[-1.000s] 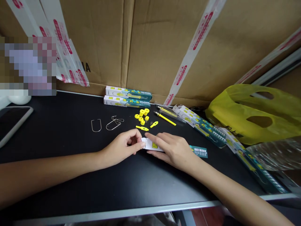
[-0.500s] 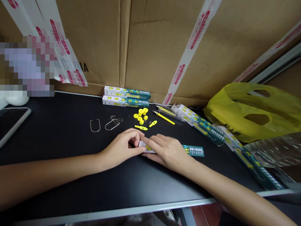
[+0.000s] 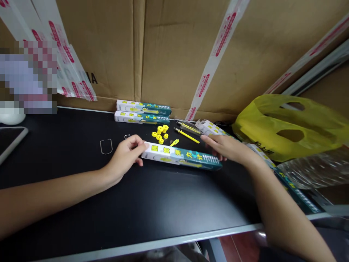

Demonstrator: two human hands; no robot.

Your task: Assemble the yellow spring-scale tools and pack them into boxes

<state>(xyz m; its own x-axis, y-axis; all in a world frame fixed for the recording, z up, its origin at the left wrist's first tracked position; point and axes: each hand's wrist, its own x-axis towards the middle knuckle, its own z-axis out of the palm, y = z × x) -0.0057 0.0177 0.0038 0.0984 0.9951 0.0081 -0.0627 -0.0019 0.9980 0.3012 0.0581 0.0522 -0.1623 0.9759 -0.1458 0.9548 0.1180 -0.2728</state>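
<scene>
A long narrow box point(image 3: 181, 157), white at its left end and teal at its right, is held level just above the black table point(image 3: 136, 203). My left hand point(image 3: 125, 155) grips its white end. My right hand point(image 3: 227, 148) holds the teal end. Just behind the box lie several small yellow plastic rollers point(image 3: 160, 133), a small yellow clip point(image 3: 174, 142) and a yellow rod point(image 3: 187, 135). A bent wire hook is mostly hidden behind my left hand.
Two more such boxes point(image 3: 143, 112) lie stacked against the cardboard wall point(image 3: 174, 51). A U-shaped wire point(image 3: 106, 146) rests left of my hand. Flat box blanks point(image 3: 283, 178) and a yellow plastic bag point(image 3: 291, 125) fill the right. A phone point(image 3: 9, 140) lies far left.
The box, pressed flat under both hands before, is now lifted and held by its two ends. My hands have moved apart, the right one far to the right.
</scene>
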